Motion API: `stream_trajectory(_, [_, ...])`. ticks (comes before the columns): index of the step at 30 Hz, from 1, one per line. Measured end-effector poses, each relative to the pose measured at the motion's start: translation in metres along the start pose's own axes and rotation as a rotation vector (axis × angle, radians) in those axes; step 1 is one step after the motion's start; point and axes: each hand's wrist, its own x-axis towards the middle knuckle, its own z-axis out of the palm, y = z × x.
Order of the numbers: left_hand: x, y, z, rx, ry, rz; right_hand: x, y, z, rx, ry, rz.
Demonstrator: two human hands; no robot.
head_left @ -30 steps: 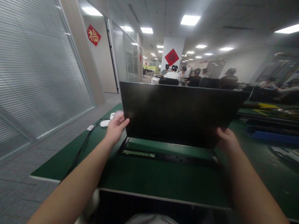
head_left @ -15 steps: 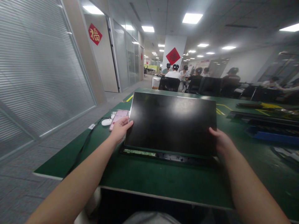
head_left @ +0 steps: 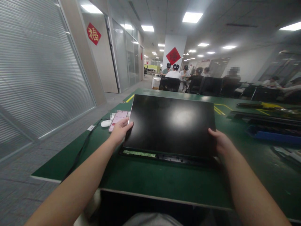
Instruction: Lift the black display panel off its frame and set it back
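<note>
A wide black display panel [head_left: 169,127] is tilted in front of me, its far edge raised and a ceiling light mirrored on it. My left hand [head_left: 120,131] grips its left edge, thumb on the front face. At the right edge my right hand [head_left: 220,140] holds the panel the same way. Most fingers of both hands are hidden behind it. Under the panel's near edge a black frame [head_left: 178,158] shows, with a green circuit board strip [head_left: 138,153] at its left part.
The green table [head_left: 150,179] carries a pink phone [head_left: 115,121] and a white mouse-like object [head_left: 106,123] on the left. Black strips [head_left: 258,117], a blue tray [head_left: 277,136] and a yellow item [head_left: 270,106] lie at the right. Several people sit beyond, near black chairs [head_left: 169,84].
The panel's far edge has tipped down a little, and the light's reflection on it is larger and sharper. Both hands keep their hold. The whole view has shifted slightly.
</note>
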Motion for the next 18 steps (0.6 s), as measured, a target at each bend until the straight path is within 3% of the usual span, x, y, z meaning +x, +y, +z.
stream_trajectory(13, [-0.006, -0.002, 0.004, 0.059, -0.198, -0.127, 0.013, 0.009, -0.013, -0.107, 0.054, 0.085])
stream_trajectory(18, [-0.005, -0.005, 0.002, 0.072, -0.206, -0.153, 0.013, 0.010, -0.012, -0.116, 0.114, 0.071])
